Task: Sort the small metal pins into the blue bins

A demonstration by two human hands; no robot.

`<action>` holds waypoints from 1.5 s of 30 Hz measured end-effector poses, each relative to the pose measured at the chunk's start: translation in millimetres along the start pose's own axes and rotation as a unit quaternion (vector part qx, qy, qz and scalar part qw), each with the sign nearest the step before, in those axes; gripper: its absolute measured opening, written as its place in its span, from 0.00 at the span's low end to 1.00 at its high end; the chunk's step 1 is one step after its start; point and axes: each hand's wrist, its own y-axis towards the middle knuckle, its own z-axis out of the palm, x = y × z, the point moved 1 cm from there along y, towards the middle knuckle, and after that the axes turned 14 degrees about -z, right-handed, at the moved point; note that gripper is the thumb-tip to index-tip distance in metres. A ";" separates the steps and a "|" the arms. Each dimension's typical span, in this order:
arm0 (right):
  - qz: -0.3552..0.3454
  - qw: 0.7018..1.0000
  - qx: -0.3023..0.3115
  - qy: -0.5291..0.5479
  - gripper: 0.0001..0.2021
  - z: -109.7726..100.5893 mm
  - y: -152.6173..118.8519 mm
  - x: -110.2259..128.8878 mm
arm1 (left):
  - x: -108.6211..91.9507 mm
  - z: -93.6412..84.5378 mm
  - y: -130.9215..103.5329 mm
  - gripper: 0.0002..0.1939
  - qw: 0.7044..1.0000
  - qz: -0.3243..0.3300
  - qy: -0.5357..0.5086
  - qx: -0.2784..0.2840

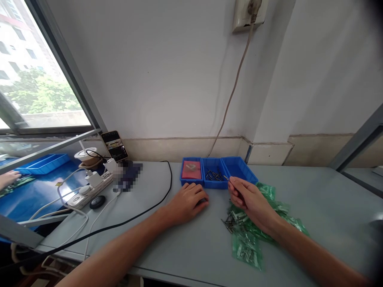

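Observation:
My right hand is closed in a pinch on a small thin metal pin, held over the front edge of the middle blue bin. Several dark metal pins lie inside that bin. My left hand rests palm down on the table just in front of the left blue bin, fingers loosely bent and thumb apart. A red card with small pale pieces on it lies in the left bin. Below my right hand are green plastic bags of metal parts, with loose metal pins beside them.
A right-hand blue bin adjoins the others. A black cable crosses the grey table at left. Beyond it stand a power strip, a round black object, a phone and a lidded cup. Another person's hand shows far left.

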 end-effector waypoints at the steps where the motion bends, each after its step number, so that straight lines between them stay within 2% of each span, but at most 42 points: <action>1: 0.004 1.000 -0.001 0.017 0.25 0.4 0.1 0.1 | 0.2 0.2 -0.1 0.08 1.000 0.000 0.000 -0.001; 7: -0.010 1.000 -0.014 0.004 0.19 -0.2 0.8 0.4 | 0.6 0.6 -0.4 0.09 1.000 0.003 -0.003 -0.004; 15: -0.081 0.983 -0.018 -0.164 0.18 -1.4 0.6 -1.1 | 1.2 1.1 -0.7 0.08 1.000 0.002 -0.003 -0.008; 21: -0.034 0.996 0.011 -0.082 0.21 3.7 -2.8 3.8 | 1.4 1.6 -0.7 0.08 1.000 0.002 -0.001 -0.005; 26: -0.007 1.000 -0.022 -0.009 0.26 1.6 -0.8 -1.3 | 1.3 0.4 -0.9 0.08 1.000 0.006 0.011 -0.012; 35: -0.005 0.993 -0.069 -0.094 0.25 -3.1 8.7 -12.6 | -0.9 -3.6 -1.5 0.06 0.999 -0.005 0.037 -0.012; 37: -0.017 0.992 -0.064 -0.104 0.23 -2.2 9.1 -13.2 | -1.4 -3.5 -1.4 0.06 0.999 -0.006 0.038 -0.010; 41: -0.044 0.990 -0.033 -0.128 0.26 -2.6 8.9 -14.7 | -2.1 -4.7 -1.8 0.05 0.999 -0.003 0.038 -0.006; 43: -0.077 0.979 -0.006 -0.187 0.20 -3.6 8.5 -16.0 | -1.9 -6.8 -2.4 0.05 0.999 -0.003 0.036 -0.005; 45: -0.122 0.955 0.032 -0.268 0.14 -4.0 7.2 -17.5 | -1.3 -9.9 -3.2 0.06 0.999 -0.001 0.039 -0.005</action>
